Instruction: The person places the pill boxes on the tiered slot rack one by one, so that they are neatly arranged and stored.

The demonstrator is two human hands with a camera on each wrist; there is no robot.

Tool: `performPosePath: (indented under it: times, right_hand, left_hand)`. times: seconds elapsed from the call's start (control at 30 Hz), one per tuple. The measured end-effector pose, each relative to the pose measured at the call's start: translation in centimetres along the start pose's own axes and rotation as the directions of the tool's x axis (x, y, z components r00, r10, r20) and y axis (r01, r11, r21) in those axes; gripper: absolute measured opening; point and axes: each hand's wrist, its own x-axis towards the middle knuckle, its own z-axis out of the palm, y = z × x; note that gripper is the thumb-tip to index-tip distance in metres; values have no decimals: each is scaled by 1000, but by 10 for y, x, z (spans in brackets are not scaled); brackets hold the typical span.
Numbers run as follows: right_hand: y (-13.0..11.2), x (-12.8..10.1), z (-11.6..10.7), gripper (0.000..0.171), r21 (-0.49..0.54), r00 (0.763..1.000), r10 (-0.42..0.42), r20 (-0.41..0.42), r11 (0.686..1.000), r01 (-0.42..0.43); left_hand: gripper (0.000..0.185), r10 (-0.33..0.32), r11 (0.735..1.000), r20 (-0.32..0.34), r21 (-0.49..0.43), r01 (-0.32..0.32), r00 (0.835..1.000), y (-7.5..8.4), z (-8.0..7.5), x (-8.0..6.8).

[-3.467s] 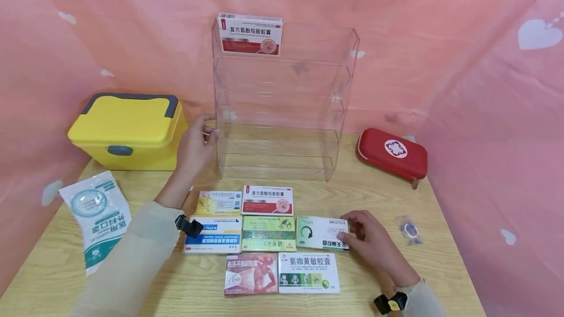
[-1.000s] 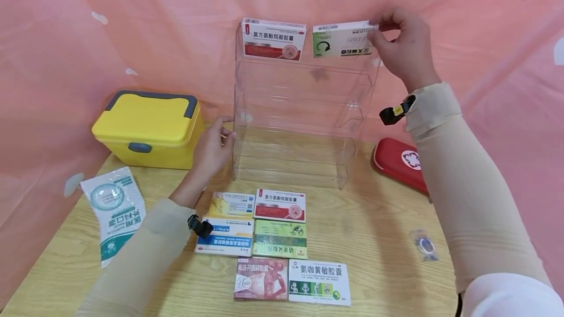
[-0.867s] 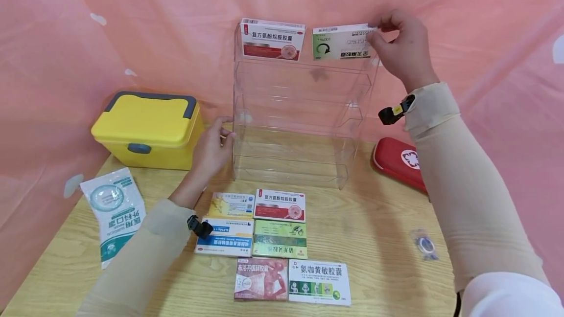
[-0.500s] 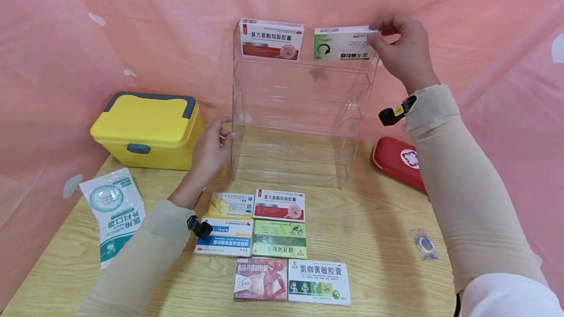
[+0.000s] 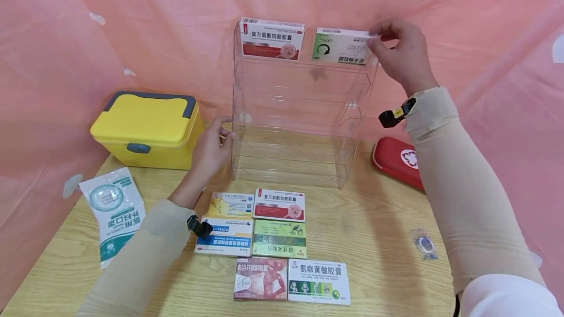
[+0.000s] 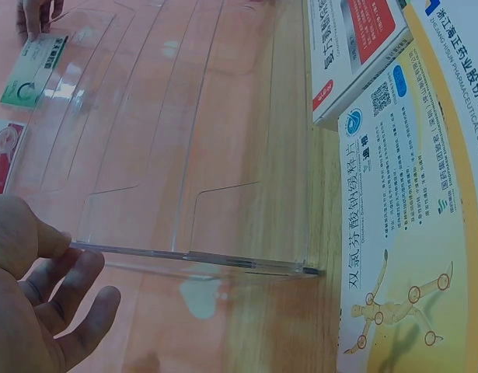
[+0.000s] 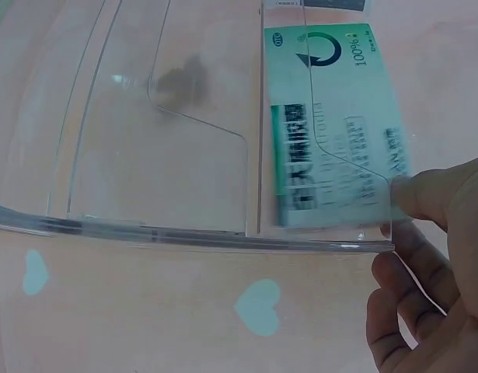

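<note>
A clear acrylic tiered rack (image 5: 299, 111) stands upright on the table. My left hand (image 5: 213, 148) pinches its left side panel; in the left wrist view, the thumb and fingers of that hand (image 6: 36, 280) meet at the panel's edge. At the top right, my right hand (image 5: 403, 53) pinches the right end of a green-and-white medicine box (image 5: 339, 46). In the right wrist view, this box (image 7: 332, 124) sits behind the top tier's clear front, close to the side panel. A red-and-white medicine box (image 5: 272, 39) stands at the left of the same tier.
Flat medicine boxes lie before the rack: yellow (image 5: 231, 204), red-and-white (image 5: 279, 205), blue-and-white (image 5: 224, 237), green (image 5: 279, 238), pink (image 5: 261, 279) and white (image 5: 319, 282). Around them are a yellow case (image 5: 145, 131), mask packet (image 5: 114, 214), red pouch (image 5: 396, 160) and small bagged ring (image 5: 425, 245).
My right hand has lifted the green-and-white box from the table to the rack's top tier. Over the last second it lowered slightly and settled there. My left hand stays at the rack's side.
</note>
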Motion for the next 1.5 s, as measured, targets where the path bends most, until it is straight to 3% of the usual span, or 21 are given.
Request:
performPosePath:
  times: [0.2, 0.33, 0.4, 0.5, 0.6, 0.77, 0.93, 1.03, 1.13, 1.17, 1.37, 1.5]
  right_hand:
    - [-2, -19, -5, 32, -125, 997, -39, -61, 992, 31]
    - [2, -66, -7, 29, -59, 985, -161, -64, 986, 157]
    - [11, -100, -4, 25, 12, 973, -231, 0, 973, 231]
    - [33, -159, 6, 24, 52, 932, -337, 136, 941, 333]
    - [59, -224, 16, 30, 38, 900, -328, 288, 943, 331]
    - [93, -320, 35, 30, 17, 878, -180, 444, 981, 192]
    - [103, -384, 47, 40, -90, 866, 35, 499, 996, 12]
    - [100, -406, 52, 48, -159, 815, 210, 539, 976, -146]
    - [93, -418, 58, 55, -199, 768, 328, 550, 944, -262]
    - [92, -420, 60, 58, -196, 768, 340, 543, 940, -278]
    - [93, -423, 68, 63, -173, 853, 230, 468, 971, -167]
    - [98, -424, 75, 57, -166, 865, 185, 466, 979, -120]
  left_hand:
    - [37, -4, 1000, 5, -5, 4, 1000, 1, 4, 0]
    - [37, -12, 1000, 4, -12, 12, 1000, 2, 6, -1]
    - [38, -20, 1000, 0, -12, 20, 1000, 1, 6, -1]
    - [38, -28, 1000, -13, -10, 28, 1000, 0, 4, -1]
    - [38, -30, 999, -13, -15, 30, 999, 1, 3, -2]
    - [38, -32, 999, -13, -25, 32, 999, 2, 0, -4]
    - [38, -37, 999, -9, -25, 37, 999, 2, 1, -5]
    - [37, -27, 999, -7, -23, 27, 1000, 2, 3, -4]
    - [37, -17, 1000, -19, -22, 17, 1000, 3, 3, -4]
    - [36, -15, 1000, -21, -23, 15, 1000, 3, 3, -4]
    - [36, -6, 1000, -24, -30, 5, 1000, 2, 5, -4]
    - [36, -6, 1000, -24, -26, 5, 1000, 2, 4, -5]
